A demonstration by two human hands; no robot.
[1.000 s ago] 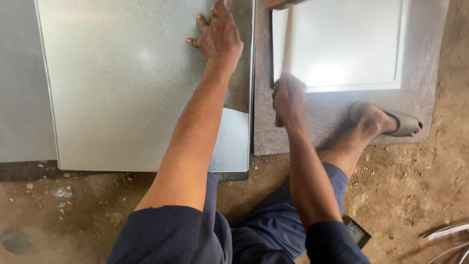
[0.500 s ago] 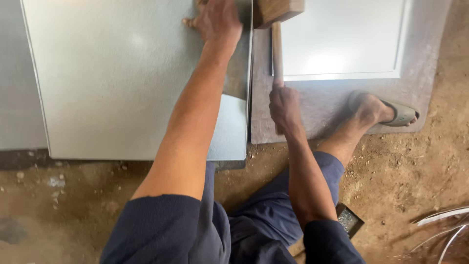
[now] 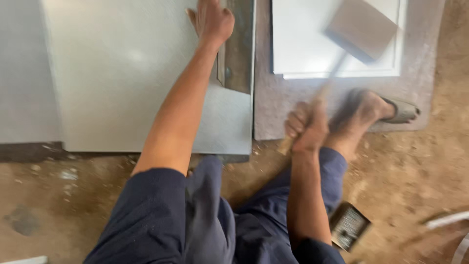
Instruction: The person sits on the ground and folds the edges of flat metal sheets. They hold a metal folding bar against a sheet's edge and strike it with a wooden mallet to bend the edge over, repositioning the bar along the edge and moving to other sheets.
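My right hand [image 3: 307,128] grips the raised mallet [image 3: 361,29]; my left hand [image 3: 211,19], flat on the metal sheet [image 3: 127,73], risks being struck.

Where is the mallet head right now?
In the head view the mallet head is at upper right, blurred, over the white panel, with its handle in the right hand.

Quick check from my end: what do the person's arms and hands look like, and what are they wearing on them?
Both arms are bare from the short dark navy blue sleeves down. The left hand and right hand are bare too: no gloves, and no watch, rings or wristbands that I can make out. The right hand is motion-blurred, so fine detail there is unclear.
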